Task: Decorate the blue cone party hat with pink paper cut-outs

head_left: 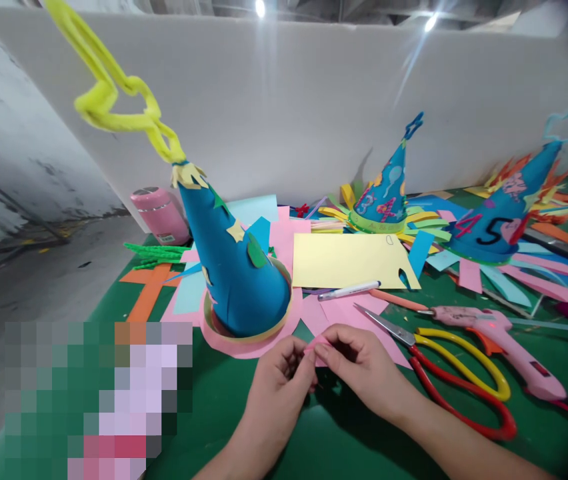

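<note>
A small piece of pink paper point(320, 344) is pinched between the fingertips of my left hand point(284, 380) and my right hand point(359, 367). Both hands are closed on it, low over the green table. Just behind my left hand stands a blue paper cone hat point(244, 287) with a pink brim, cut-out stars and green shapes. A long yellow pipe-cleaner shape point(114, 120) rises from its tip. To the right of my right hand lie scissors point(414, 340) with one yellow and one red handle. How the pink piece is folded is partly hidden by my fingers.
A pink glue gun point(509, 333) lies beyond the scissors. Cream paper point(349, 260) and a white marker point(349, 291) are behind my hands. Two more decorated hats point(387, 190) point(499, 220) stand at the back right among paper strips. A pink flask point(160, 215) stands back left, before a white board point(284, 100).
</note>
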Tool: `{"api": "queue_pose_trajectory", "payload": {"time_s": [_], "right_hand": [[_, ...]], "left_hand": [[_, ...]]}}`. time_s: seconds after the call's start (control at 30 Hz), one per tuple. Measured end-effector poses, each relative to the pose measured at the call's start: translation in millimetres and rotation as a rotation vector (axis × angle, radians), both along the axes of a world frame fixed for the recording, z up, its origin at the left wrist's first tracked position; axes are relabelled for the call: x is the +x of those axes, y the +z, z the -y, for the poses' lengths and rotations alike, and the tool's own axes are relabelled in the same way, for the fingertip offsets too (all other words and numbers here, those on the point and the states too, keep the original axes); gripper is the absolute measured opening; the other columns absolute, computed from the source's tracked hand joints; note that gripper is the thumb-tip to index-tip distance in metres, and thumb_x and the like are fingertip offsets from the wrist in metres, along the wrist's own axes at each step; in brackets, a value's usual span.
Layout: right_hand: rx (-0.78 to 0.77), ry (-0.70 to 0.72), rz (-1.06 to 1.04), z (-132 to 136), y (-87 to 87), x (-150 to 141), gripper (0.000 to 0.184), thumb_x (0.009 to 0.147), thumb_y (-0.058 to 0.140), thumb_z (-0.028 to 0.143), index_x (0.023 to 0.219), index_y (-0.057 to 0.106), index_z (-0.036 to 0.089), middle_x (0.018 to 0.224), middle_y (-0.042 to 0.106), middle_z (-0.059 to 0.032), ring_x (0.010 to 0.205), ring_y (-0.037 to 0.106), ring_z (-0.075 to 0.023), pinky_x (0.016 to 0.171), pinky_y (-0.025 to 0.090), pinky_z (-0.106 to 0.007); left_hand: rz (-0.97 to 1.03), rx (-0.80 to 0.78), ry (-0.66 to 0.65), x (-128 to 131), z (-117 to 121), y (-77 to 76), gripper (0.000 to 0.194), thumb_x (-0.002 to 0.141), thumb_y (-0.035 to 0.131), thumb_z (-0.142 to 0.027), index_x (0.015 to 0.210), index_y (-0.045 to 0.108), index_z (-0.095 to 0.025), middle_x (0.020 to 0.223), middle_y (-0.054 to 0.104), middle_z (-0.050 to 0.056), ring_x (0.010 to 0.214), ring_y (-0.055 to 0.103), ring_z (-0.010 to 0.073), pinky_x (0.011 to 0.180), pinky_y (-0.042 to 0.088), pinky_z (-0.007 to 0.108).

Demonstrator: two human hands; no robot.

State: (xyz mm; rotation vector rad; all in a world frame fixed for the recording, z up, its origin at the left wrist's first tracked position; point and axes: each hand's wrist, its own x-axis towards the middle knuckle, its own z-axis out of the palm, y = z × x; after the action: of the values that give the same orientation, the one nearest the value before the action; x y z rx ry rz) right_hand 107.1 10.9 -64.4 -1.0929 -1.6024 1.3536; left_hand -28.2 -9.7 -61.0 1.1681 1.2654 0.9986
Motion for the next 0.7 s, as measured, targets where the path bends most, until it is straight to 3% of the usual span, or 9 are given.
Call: {"api": "queue_pose_trajectory", "payload": {"time_s": [0.3,0.7], "right_hand": [[0.016,-0.003,0.004,3,3.6,0,0.024,0.083,0.044,0.032,0.069,0.054,0.015,0.062,0.048,0.001,0.058,0.042,-0.011,0.053,0.035,-0.022],[-0.015,-0.017,-0.046,6,3.9,0,0.026,0.082,0.045,0.031,0.061,0.043,0.017,0.058,0.036,0.0041,0.054,0.033,-0.0092,0.049,0.029,-0.022]], "left_hand": [[-0.021,0.056,-0.017,-2,1,2.6,0.026,0.075,0.055,-0.035,0.058,0.049,-0.016,0.051,0.046,-0.004,0.049,0.041,0.0095,0.048,0.031,0.02],[-0.027,0.061,-0.069,-6,2,11.9,0.029,0.078,0.052,-0.033,0.055,0.046,-0.016,0.049,0.046,-0.003,0.049,0.041,0.0091,0.048,0.03,0.021]]}}
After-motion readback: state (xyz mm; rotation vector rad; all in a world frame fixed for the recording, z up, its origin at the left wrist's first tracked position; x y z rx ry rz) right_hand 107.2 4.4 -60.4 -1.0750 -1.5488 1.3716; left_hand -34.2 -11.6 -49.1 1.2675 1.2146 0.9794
